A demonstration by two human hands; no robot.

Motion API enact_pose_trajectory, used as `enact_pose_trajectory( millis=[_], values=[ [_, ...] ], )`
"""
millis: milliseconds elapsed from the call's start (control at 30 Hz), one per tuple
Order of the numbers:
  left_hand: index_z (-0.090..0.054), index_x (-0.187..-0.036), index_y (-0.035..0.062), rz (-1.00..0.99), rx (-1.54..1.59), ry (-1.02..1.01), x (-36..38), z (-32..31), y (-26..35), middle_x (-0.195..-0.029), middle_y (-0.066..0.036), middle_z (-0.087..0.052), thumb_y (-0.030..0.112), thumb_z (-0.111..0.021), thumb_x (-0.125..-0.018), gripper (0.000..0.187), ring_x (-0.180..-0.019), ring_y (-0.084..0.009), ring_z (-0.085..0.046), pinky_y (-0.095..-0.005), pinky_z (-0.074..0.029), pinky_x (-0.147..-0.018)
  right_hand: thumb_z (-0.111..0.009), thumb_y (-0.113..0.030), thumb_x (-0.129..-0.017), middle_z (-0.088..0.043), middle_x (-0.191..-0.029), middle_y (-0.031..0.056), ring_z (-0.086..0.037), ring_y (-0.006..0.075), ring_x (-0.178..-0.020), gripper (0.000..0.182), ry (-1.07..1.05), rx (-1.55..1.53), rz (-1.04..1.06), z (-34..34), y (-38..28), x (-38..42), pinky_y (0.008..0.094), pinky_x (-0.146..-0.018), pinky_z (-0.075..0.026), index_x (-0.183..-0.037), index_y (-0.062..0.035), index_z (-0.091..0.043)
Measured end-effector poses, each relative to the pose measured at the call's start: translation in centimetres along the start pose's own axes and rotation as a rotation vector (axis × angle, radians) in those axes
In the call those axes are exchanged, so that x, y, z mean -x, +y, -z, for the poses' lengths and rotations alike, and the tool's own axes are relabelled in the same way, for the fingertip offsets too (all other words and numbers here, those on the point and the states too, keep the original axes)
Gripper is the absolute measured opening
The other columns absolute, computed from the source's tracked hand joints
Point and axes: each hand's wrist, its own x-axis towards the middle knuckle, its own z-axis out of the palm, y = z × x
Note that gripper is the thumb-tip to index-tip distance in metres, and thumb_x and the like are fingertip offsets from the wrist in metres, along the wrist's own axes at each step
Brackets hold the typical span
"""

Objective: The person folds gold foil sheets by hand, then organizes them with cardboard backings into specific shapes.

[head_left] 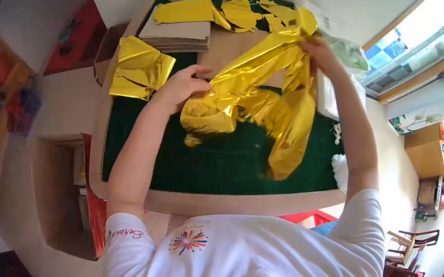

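A large crinkled sheet of gold foil stretches between my two hands above the green tabletop. My left hand pinches its left end, fingers bent round the edge. At the upper right, my right hand grips the foil near its top corner. Loose parts of the foil hang down toward the table, blurred at the lower ends. Left of my left hand lies a separate folded gold foil piece, not touched by either hand.
Stacked cardboard sheets sit at the table's back left, with flat gold cutouts beside and on them. White packages and a white fluffy bit are at the right edge. An open cardboard box stands left of the table.
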Motion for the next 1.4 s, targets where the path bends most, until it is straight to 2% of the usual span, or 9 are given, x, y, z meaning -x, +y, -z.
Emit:
enact_pose_trajectory(
  millis=[100, 333, 533, 633, 733, 867, 1067, 1200, 1400],
  values=[
    [-0.044, -0.129, 0.0021, 0.11, -0.225, 0.0, -1.0, 1.2, -2.7, -0.082, -0.008, -0.062, 0.005, -0.062, -0.078, 0.055, -0.068, -0.0124, -0.058, -0.0247, -0.047, -0.06, -0.064, -0.018, -0.088, -0.065, -0.092, 0.0037, -0.058, 0.0114, -0.078, 0.028, -0.09, 0.179, 0.044, -1.1, 5.1, -1.4, 0.0258, -0.069, -0.048, -0.11, -0.0018, -0.062],
    [-0.04, -0.129, 0.0058, -0.031, -0.437, 0.428, 1.3, -1.0, -8.5, -0.081, -0.006, -0.059, -0.001, -0.059, -0.083, 0.051, -0.077, -0.0147, -0.058, -0.028, -0.047, -0.073, -0.061, -0.015, -0.086, -0.06, -0.114, 0.0148, -0.056, 0.0357, -0.105, 0.037, 0.189, 0.755, 0.533, -5.9, 2.7, 6.8, 0.038, -0.087, -0.046, -0.122, -0.0076, -0.054],
    [-0.044, -0.127, 0.0093, -0.161, -0.609, 0.394, -0.2, 0.0, -7.8, -0.084, -0.007, -0.06, -0.001, -0.058, -0.083, 0.047, -0.076, -0.018, -0.06, -0.0307, -0.049, -0.075, -0.055, -0.026, -0.091, -0.039, -0.14, 0.0185, -0.035, 0.0352, -0.131, 0.047, -0.068, 0.942, 0.402, -9.0, 7.6, 14.1, 0.0532, -0.104, -0.029, -0.133, -0.0099, -0.045],
    [-0.047, -0.123, 0.0075, -0.198, -0.815, 0.46, 0.4, -1.6, -5.3, -0.106, -0.012, -0.059, 0.002, -0.061, -0.083, 0.042, -0.092, -0.0245, -0.061, -0.0344, -0.049, -0.083, -0.053, -0.027, -0.092, -0.035, -0.144, 0.0163, -0.03, 0.0326, -0.135, 0.048, -0.057, 0.996, 0.335, -9.1, 7.5, 16.2, 0.049, -0.108, -0.026, -0.136, -0.011, -0.043],
    [-0.051, -0.119, 0.0091, -0.62, -1.257, 0.313, 0.1, -2.7, -4.9, -0.131, -0.013, -0.045, 0.008, -0.06, -0.084, 0.036, -0.125, -0.0305, -0.042, -0.0374, -0.039, -0.101, -0.055, -0.025, -0.09, -0.04, -0.139, 0.0181, -0.039, 0.0348, -0.128, 0.045, -0.045, 1.024, 0.342, -8.5, 6.8, 16.9, 0.0472, -0.101, -0.033, -0.131, -0.0093, -0.047],
    [-0.051, -0.12, 0.0064, -0.842, -1.552, 0.226, 1.7, -4.0, -6.1, -0.127, -0.015, -0.048, 0.015, -0.058, -0.089, 0.033, -0.122, -0.0298, -0.045, -0.0429, -0.036, -0.103, -0.055, -0.015, -0.089, -0.042, -0.138, 0.019, -0.039, 0.037, -0.127, 0.041, -0.029, 0.922, 0.316, -7.2, 5.6, 16.1, 0.0443, -0.105, -0.032, -0.13, -0.0081, -0.05],
    [-0.045, -0.124, 0.0034, -0.208, -0.96, 0.473, 5.1, -0.9, -5.5, -0.105, -0.014, -0.058, 0.021, -0.057, -0.091, 0.039, -0.095, -0.0249, -0.058, -0.0346, -0.048, -0.083, -0.051, -0.019, -0.093, -0.041, -0.14, 0.0173, -0.035, 0.0333, -0.132, 0.041, -0.036, 0.979, 0.339, -6.2, 7.9, 16.2, 0.044, -0.109, -0.026, -0.132, -0.0082, -0.047],
    [-0.033, -0.132, 0.0029, 0.105, -0.566, 0.283, 7.8, -2.0, -6.1, -0.076, -0.009, -0.061, 0.018, -0.059, -0.091, 0.052, -0.068, -0.015, -0.06, -0.0276, -0.049, -0.067, -0.049, -0.018, -0.093, -0.041, -0.139, 0.017, -0.035, 0.0335, -0.131, 0.041, -0.01, 0.979, 0.349, -6.2, 8.8, 16.3, 0.0441, -0.109, -0.025, -0.133, -0.0098, -0.047],
    [-0.027, -0.137, 0.0037, 0.028, -0.372, 0.258, 8.4, -1.6, -10.0, -0.079, -0.006, -0.06, 0.012, -0.065, -0.086, 0.064, -0.063, -0.0107, -0.056, -0.0236, -0.046, -0.06, -0.049, -0.02, -0.093, -0.04, -0.14, 0.0164, -0.034, 0.0338, -0.132, 0.042, -0.014, 0.965, 0.354, -6.0, 9.1, 16.4, 0.0455, -0.109, -0.024, -0.135, -0.0121, -0.046]
  ],
)
